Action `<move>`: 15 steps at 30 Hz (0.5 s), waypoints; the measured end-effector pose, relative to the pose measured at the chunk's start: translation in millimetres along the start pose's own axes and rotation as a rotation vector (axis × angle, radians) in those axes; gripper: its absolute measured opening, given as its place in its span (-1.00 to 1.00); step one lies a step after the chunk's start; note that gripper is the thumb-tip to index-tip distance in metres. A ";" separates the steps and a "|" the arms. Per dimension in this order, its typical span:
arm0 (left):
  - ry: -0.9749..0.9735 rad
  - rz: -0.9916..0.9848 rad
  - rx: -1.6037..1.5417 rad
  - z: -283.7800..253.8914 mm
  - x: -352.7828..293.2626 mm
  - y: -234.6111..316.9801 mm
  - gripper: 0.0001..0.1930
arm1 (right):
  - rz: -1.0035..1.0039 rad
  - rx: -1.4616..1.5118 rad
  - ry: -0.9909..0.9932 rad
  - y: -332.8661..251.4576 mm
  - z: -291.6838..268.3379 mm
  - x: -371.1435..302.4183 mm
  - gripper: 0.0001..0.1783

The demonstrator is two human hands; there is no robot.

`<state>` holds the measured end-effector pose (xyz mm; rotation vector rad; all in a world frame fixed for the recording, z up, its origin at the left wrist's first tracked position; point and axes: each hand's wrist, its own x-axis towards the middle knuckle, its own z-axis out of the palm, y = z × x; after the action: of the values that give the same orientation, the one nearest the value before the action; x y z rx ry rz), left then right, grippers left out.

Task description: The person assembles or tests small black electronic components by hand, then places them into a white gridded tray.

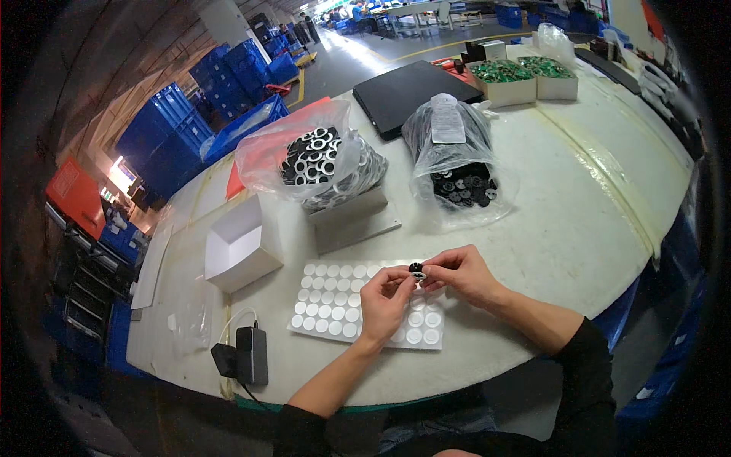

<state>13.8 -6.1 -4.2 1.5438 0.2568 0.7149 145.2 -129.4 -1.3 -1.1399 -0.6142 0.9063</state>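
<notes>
A small black round part [416,267] with a pale ring on its lower side is pinched at the fingertips of both my hands. My left hand [384,303] closes on it from the left, and my right hand [468,278] grips it from the right. Beneath them lies a white sheet [298,323] bearing rows of round white discs; my left hand and wrist hide part of it. Beyond the hands, a clear bag [263,164] holds many black-and-white rings [311,158]. Another clear bag [426,141] lies to its right, with black round parts [464,187] at its mouth.
An open white box [240,247] stands left of the sheet. Nearer me sits a black power adapter [252,356] with a cable. A grey metal block [358,221] supports the ring bag. Farther back are a black flat case [411,90] and boxes of green circuit boards [506,90].
</notes>
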 end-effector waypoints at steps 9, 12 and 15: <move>0.021 -0.055 -0.017 -3.1 -2.4 6.2 -0.88 | -0.037 -0.079 -0.044 -3.1 3.4 -4.5 -0.77; 0.032 -0.089 -0.121 -1.7 -3.0 9.3 -0.83 | -0.031 -0.087 -0.029 -1.0 2.2 -3.4 -0.79; 0.007 -0.131 -0.124 -2.8 -2.9 10.8 -0.82 | -0.058 -0.136 -0.028 -1.5 2.9 -5.2 -0.81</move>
<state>7.2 -6.8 5.2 1.3935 0.3102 0.6213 140.7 -132.6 1.2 -1.2262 -0.7373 0.8419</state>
